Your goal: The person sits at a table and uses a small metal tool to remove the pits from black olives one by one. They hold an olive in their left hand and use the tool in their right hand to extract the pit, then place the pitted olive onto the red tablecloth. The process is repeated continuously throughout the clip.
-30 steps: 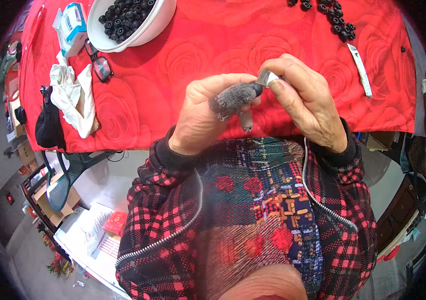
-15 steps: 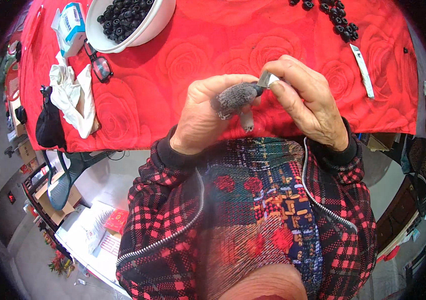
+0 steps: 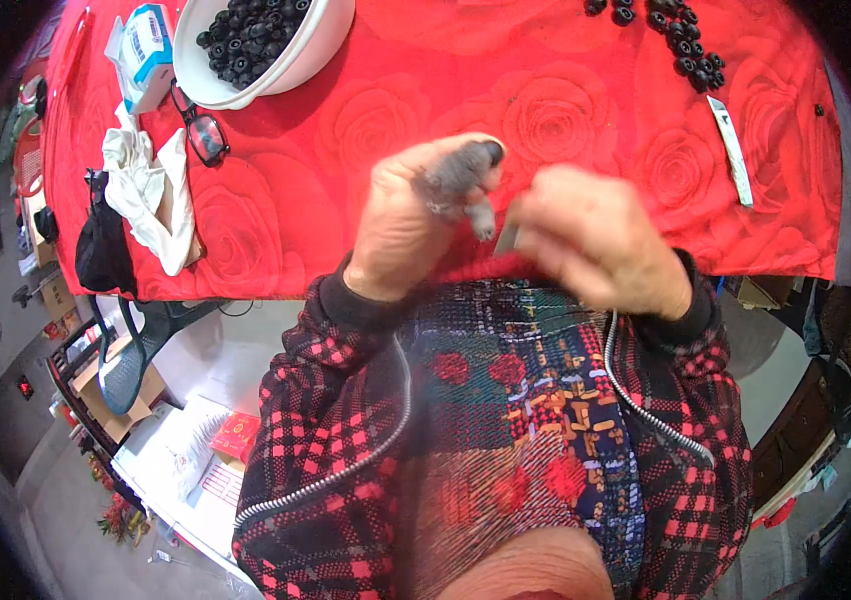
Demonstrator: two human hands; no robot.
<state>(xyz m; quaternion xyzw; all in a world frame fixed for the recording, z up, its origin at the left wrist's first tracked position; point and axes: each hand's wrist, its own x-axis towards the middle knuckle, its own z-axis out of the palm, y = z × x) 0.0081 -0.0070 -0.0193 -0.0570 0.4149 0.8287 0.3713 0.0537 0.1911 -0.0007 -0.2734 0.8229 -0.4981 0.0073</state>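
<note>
Over the red rose-patterned tablecloth, my left hand is closed, with worn grey knit covers on its fingers. At their tip it pinches a small black part, which looks like the black rings on the table; its hole is hidden. My right hand is smeared by motion, to the right of the left and apart from it. A thin, flat metal blade shows between its fingers, blurred too.
A white bowl of black rings stands at the far left, with more black rings loose at the far right. Around the bowl lie a blue-white box, glasses, a white cloth and a black cloth item. A narrow white strip lies right.
My right hand has drawn the blade away from the black part, down towards me. My left hand has tilted the part upward, keeping hold of it.
</note>
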